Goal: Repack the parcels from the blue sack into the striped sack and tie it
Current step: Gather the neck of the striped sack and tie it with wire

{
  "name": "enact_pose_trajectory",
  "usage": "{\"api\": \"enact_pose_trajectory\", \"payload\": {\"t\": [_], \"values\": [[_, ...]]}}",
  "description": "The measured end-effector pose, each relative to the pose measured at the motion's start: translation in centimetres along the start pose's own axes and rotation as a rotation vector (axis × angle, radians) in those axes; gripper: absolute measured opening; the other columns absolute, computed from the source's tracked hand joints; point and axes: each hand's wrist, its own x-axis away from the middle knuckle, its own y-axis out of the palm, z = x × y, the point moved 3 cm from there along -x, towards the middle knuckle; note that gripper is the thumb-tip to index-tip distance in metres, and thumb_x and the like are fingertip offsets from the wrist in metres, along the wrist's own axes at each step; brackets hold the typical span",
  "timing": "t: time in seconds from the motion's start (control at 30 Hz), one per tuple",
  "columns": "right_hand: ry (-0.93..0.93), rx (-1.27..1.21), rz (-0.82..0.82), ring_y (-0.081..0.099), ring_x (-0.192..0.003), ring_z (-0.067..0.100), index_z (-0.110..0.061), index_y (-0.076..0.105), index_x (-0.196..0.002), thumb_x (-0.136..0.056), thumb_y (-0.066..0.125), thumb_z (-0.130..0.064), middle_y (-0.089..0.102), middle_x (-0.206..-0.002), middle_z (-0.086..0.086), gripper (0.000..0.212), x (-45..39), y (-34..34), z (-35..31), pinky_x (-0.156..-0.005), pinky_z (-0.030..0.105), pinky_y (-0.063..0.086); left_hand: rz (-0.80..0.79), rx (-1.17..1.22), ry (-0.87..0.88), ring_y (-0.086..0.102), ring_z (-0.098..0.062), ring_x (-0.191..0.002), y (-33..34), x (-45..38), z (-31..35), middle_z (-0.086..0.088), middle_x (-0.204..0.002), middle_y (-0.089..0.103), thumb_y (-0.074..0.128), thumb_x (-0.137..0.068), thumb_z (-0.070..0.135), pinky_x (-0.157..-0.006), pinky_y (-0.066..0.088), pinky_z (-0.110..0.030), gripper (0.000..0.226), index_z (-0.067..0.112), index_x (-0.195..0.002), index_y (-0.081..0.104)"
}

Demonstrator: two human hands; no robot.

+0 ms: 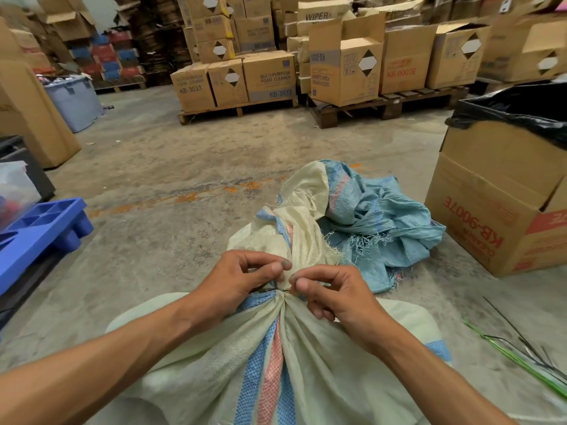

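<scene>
The striped sack (pixel 306 357), cream with blue and red bands, stands full in front of me, its neck gathered tight and its loose top flopping away. My left hand (pixel 242 277) and my right hand (pixel 331 292) meet at the neck, each pinching an end of a thin dark tie (pixel 287 290) wound round it. The blue sack (pixel 377 219) lies crumpled and flat on the floor just behind. No parcels are visible.
A cardboard box lined with a black bag (pixel 503 191) stands at the right. Green and dark tie strips (pixel 518 354) lie on the concrete at the lower right. A blue plastic pallet (pixel 36 231) sits left. Pallets of stacked cartons (pixel 267 78) fill the back.
</scene>
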Motion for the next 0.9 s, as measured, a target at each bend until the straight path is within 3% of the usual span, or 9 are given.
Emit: {"api": "enact_pose_trajectory", "payload": {"t": [0.07,0.2,0.37,0.53,0.6,0.63,0.7,0.83,0.9], "values": [[0.0,-0.012,0.05,0.044,-0.046,0.012,-0.012,0.079,-0.086,-0.078,0.074,-0.016,0.071,-0.072,0.003,0.01,0.1,0.3,0.3,-0.043,0.014,0.035,-0.052,-0.102,0.034,0.07,-0.013,-0.1,0.2,0.3,-0.1,-0.002,-0.099,0.076,0.066,-0.087,0.021,-0.087,0.053,-0.021,0.019,0.017,-0.101,0.078],[0.009,-0.013,0.079,0.045,-0.048,0.013,-0.012,0.079,-0.094,-0.082,0.073,-0.016,0.072,-0.073,0.002,0.014,0.4,0.4,1.2,-0.042,0.016,0.033,-0.032,-0.307,0.131,0.069,-0.006,-0.096,0.7,0.5,0.0,0.009,-0.096,0.075,0.06,-0.096,0.014,-0.082,0.049,-0.014,0.019,0.016,-0.105,0.076],[-0.026,0.048,0.097,0.047,-0.049,0.016,-0.01,0.077,-0.097,-0.086,0.071,-0.009,0.073,-0.075,0.005,0.013,0.7,0.4,1.5,-0.038,0.021,0.029,-0.06,-0.569,0.21,0.058,-0.004,-0.103,0.6,0.6,-0.8,0.021,-0.096,0.068,0.059,-0.097,0.016,-0.087,0.041,-0.012,0.027,0.035,-0.107,0.074],[-0.069,0.106,0.13,0.048,-0.044,0.012,-0.005,0.075,-0.096,-0.087,0.069,-0.002,0.069,-0.065,-0.001,0.011,0.6,0.6,1.5,-0.038,0.019,0.033,0.054,-0.493,0.221,0.066,-0.006,-0.092,0.7,0.9,-0.7,0.011,-0.088,0.072,0.067,-0.09,0.009,-0.081,0.047,-0.013,0.019,0.025,-0.097,0.076],[-0.091,0.163,0.108,0.047,-0.042,0.01,-0.004,0.074,-0.095,-0.087,0.069,0.0,0.067,-0.06,-0.005,0.01,0.6,0.8,1.3,-0.04,0.015,0.035,0.091,-0.424,0.213,0.07,-0.012,-0.086,0.6,1.0,-0.9,-0.002,-0.085,0.073,0.07,-0.087,0.007,-0.081,0.053,-0.023,0.013,0.018,-0.086,0.063],[-0.099,0.183,0.094,0.047,-0.042,0.008,-0.003,0.074,-0.094,-0.087,0.069,0.001,0.066,-0.059,-0.006,0.009,0.6,0.9,1.3,-0.041,0.014,0.036,0.112,-0.419,0.218,0.071,-0.014,-0.085,0.5,1.0,-0.9,-0.005,-0.083,0.072,0.071,-0.086,0.007,-0.081,0.055,-0.028,0.021,0.018,-0.082,0.053],[-0.102,0.194,0.087,0.048,-0.044,0.01,-0.004,0.072,-0.092,-0.086,0.07,0.001,0.067,-0.061,-0.004,0.008,0.6,1.0,1.1,-0.041,0.014,0.036,0.132,-0.469,0.249,0.071,-0.014,-0.084,0.5,1.0,-1.0,-0.003,-0.079,0.071,0.072,-0.084,0.007,-0.08,0.055,-0.03,0.033,0.017,-0.078,0.041],[-0.025,0.177,0.127,0.047,-0.048,0.024,-0.015,0.061,-0.105,-0.086,0.072,-0.005,0.067,-0.068,0.004,0.025,0.2,0.8,1.6,-0.037,0.024,0.037,0.171,-0.582,0.34,0.07,-0.009,-0.082,0.7,1.2,-0.9,0.009,-0.076,0.068,0.073,-0.081,0.006,-0.072,0.054,-0.023,0.037,0.015,-0.076,0.037],[-0.017,0.197,0.136,0.047,-0.047,0.023,-0.017,0.066,-0.107,-0.086,0.073,-0.006,0.067,-0.068,0.004,0.025,0.2,0.7,1.8,-0.036,0.025,0.039,0.178,-0.642,0.371,0.069,-0.01,-0.082,0.7,1.2,-1.0,0.011,-0.075,0.068,0.074,-0.081,0.01,-0.074,0.054,-0.031,0.039,0.02,-0.075,0.037]]}}
